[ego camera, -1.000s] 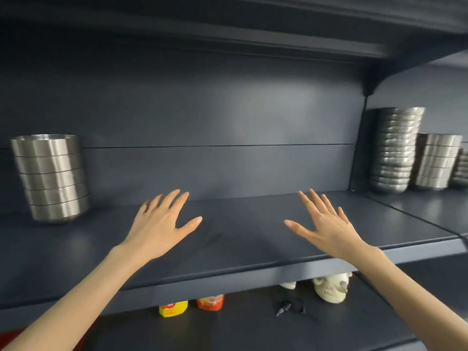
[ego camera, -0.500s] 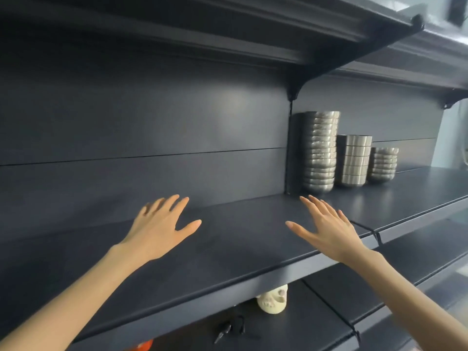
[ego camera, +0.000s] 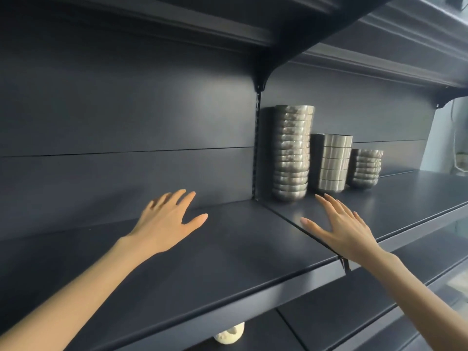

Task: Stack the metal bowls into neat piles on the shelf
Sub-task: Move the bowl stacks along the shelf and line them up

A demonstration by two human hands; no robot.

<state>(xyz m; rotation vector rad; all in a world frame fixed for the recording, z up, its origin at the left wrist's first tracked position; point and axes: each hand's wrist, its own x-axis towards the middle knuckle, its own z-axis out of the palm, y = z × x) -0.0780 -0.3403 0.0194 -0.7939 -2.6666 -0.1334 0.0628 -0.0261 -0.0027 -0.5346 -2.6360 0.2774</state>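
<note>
Three piles of metal bowls stand at the back of the dark shelf, right of the upright post. The tall pile of rounded bowls is leftmost, a pile of straight-sided bowls is in the middle, and a short pile of rounded bowls is at the right. My left hand hovers flat over the shelf, fingers spread, holding nothing. My right hand is also spread and empty, its fingertips just short of the tall pile's base.
An upper shelf overhangs on a bracket. A seam joins two shelf boards under my right hand. On the lower shelf a pale rounded object peeks out below the edge.
The view has swung right: the bowl pile at the far left has left the frame and the three right piles are now closer and nearer centre. Both hands stay spread and empty.
</note>
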